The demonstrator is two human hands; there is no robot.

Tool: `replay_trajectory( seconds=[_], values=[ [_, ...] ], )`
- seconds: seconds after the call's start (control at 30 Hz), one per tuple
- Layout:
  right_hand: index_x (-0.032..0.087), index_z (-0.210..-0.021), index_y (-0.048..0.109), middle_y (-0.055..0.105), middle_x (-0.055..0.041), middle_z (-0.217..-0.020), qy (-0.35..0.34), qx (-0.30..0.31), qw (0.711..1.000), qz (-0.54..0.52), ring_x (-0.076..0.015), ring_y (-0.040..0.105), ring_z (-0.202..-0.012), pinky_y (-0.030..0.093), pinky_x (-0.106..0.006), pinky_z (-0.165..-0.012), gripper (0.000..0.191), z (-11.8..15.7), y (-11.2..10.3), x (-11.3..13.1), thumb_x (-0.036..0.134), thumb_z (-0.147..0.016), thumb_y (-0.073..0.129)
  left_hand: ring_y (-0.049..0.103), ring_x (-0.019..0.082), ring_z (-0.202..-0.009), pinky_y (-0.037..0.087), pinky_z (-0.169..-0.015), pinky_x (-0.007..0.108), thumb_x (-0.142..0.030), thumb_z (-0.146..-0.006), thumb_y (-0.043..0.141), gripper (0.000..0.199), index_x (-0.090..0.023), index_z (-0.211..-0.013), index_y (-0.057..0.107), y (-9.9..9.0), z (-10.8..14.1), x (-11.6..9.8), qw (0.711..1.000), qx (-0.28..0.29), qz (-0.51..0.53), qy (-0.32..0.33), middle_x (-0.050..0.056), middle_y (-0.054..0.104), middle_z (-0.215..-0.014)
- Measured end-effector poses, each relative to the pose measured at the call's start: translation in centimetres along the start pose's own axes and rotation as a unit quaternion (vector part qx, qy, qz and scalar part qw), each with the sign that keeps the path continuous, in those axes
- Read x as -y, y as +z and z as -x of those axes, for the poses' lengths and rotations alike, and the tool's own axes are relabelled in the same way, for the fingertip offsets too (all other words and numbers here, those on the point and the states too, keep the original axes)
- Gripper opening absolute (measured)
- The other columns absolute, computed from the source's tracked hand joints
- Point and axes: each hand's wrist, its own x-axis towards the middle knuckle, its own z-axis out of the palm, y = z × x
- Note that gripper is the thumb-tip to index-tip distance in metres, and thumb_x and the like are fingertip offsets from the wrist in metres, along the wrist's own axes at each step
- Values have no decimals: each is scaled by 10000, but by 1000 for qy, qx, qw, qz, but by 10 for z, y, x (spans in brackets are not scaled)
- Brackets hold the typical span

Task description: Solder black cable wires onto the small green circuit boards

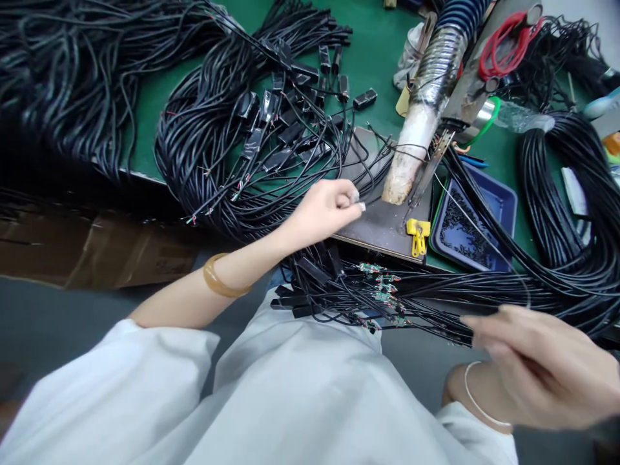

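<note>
L hand, R hand apart, grips unclear, blk. cables, 1 clip btwn.

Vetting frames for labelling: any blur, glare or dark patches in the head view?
Head view: right hand smeared, likely motion blur; left hand clearly sharper; bright glints on the foil-wrapped hose and some black housings; dim under the left of the green table, around the cardboard.

blue tray: 1 | yellow clip: 1 | cables: many (uncountable)
</note>
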Motion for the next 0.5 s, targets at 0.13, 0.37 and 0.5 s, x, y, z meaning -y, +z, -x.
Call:
replay_trajectory(
  seconds=[0.13,0.37,0.5],
  values=[
    [187,-1109,690,587,39,-599,-44,109,971,207,-98,492,-498,390,-292,-509,213,5,-18,6,205,-900,658,229,89,-342,311,-381,269,-431,-928,498,268,-217,-858,644,-37,18,-4,957,5,287,-48,-84,222,-417],
    [132,-830,687,651,-43,-726,190,101,836,505,-43,395,-557,171,-324,-565,471,-11,-18,-88,491,-1005,438,382,104,-287,299,-289,257,-596,-719,757,405,-219,-642,629,-19,66,5,822,246,511,-54,-14,451,-404],
    [48,-961,736,706,-80,-891,249,105,874,404,-79,603,-797,256,-363,-631,782,-51,-10,-154,535,-905,127,439,96,-373,310,-367,261,-511,-764,780,344,-168,-786,751,27,63,-16,733,400,545,-79,43,590,-511]
  ],
)
